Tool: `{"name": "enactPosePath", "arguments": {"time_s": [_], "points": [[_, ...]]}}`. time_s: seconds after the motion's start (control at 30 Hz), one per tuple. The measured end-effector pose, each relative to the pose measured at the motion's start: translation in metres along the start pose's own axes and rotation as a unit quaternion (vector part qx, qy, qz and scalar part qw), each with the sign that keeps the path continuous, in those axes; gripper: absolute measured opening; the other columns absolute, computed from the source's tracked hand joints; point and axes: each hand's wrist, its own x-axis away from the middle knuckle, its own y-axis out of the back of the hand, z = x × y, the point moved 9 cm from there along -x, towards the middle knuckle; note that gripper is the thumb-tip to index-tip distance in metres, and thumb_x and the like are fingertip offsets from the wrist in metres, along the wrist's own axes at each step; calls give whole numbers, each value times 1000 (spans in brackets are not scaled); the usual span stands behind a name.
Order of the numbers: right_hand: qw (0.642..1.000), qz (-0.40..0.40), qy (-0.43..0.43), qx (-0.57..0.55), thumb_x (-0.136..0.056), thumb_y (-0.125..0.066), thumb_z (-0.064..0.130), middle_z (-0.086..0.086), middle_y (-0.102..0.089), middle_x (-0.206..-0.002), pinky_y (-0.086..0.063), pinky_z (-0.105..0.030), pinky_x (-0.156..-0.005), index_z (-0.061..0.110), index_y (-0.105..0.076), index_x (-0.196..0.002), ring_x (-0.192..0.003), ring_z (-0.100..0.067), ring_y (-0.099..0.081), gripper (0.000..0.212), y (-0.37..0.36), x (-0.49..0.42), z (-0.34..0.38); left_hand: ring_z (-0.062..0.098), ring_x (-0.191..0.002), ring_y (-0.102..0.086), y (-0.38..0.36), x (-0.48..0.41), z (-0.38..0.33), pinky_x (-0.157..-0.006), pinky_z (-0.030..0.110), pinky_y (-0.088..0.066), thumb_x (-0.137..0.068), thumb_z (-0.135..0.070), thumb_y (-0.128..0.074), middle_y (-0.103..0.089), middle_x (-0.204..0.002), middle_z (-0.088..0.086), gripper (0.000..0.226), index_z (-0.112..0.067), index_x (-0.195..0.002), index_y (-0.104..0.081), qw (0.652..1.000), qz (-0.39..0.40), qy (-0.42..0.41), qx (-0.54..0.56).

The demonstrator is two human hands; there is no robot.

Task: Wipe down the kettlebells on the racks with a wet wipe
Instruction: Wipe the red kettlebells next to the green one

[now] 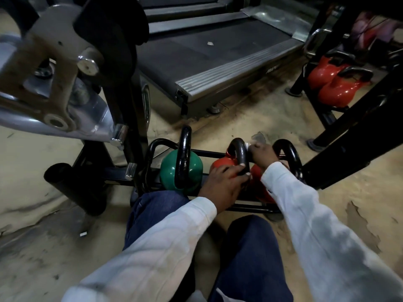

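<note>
1. My left hand (pixel 224 184) is clenched round the lower leg of the red kettlebell (pixel 221 163)'s black handle (pixel 239 150), steadying it on the low rack (pixel 250 207).
2. Just beyond, my right hand (pixel 262 154) pinches the wet wipe (pixel 248 146) against the handle's crown.
3. Risk: the wipe shows little beyond my fingertips, so a firm stroke may pull it free.
4. Risk: tugging the handle could rock the bell into the green kettlebell (pixel 170 171) left of my fingers and trap them.

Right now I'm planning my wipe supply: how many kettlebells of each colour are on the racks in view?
Green kettlebell: 1
Red kettlebells: 4
Total: 5
</note>
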Motion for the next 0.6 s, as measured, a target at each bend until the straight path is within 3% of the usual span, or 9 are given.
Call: {"name": "enactPosePath", "arguments": {"time_s": [0.07,0.1,0.17,0.23,0.33,0.43,0.5,0.6], "points": [[944,45,-157,-287,-97,-52,13,-7,-66,-65,-47,-16,-47,1,-64,-77,-55,-16,-66,26,-28,10,-29,31,-104,-59,1,0,-1,-85,44,-49,-80,-24,-65,-61,-130,2,38,-25,-118,-67,1000,-9,-7,-4],[915,71,-186,-350,-98,-51,14,-8,-69,-66,-52,-19,-50,1,-66,-83,-57,-16,-67,25,-39,12,-37,31,-105,-59,0,1,-1,-85,44,-49,-79,-22,-69,-61,-130,3,40,-25,-119,-67,1000,-7,-11,-14],[898,103,-194,-382,-98,-50,17,-10,-72,-76,-56,-25,-63,-1,-67,-96,-68,-17,-68,25,-46,17,-46,31,-108,-57,1,3,-3,-85,43,-51,-75,-20,-76,-62,-127,5,45,-24,-119,-68,999,-8,-18,-31],[911,103,-181,-356,-93,-55,19,-14,-68,-87,-53,-31,-71,0,-67,-104,-76,-23,-65,25,-37,24,-57,30,-109,-55,4,6,-3,-84,43,-52,-74,-20,-77,-63,-122,6,45,-23,-118,-68,999,-14,-25,-35],[960,60,-74,-264,-83,-71,21,-13,-65,-77,-46,-32,-67,8,-66,-89,-71,-27,-59,16,-7,25,-48,31,-107,-55,8,10,-5,-82,44,-53,-80,-25,-66,-63,-118,6,38,-22,-118,-68,998,-13,-31,-45],[997,-13,65,-48,-77,-80,24,-3,-69,-78,-48,-28,-71,10,-66,-76,-73,-18,-63,20,11,12,-4,36,-107,-56,2,12,-6,-81,47,-54,-83,-29,-46,-62,-120,11,45,-19,-121,-66,998,7,-30,-55],[979,-54,136,143,-73,-80,29,-1,-69,-89,-49,-32,-82,21,-64,-72,-84,-18,-63,18,5,5,30,38,-111,-55,-3,14,-6,-81,50,-53,-82,-29,-44,-59,-124,13,49,-19,-126,-62,998,22,-29,-52],[895,-71,175,405,-74,-74,33,-3,-59,-103,-42,-38,-92,29,-66,-79,-98,-27,-57,10,-22,10,57,38,-114,-53,-4,16,-4,-81,48,-52,-82,-28,-48,-59,-125,11,45,-23,-125,-62,999,28,-21,-36]]}}
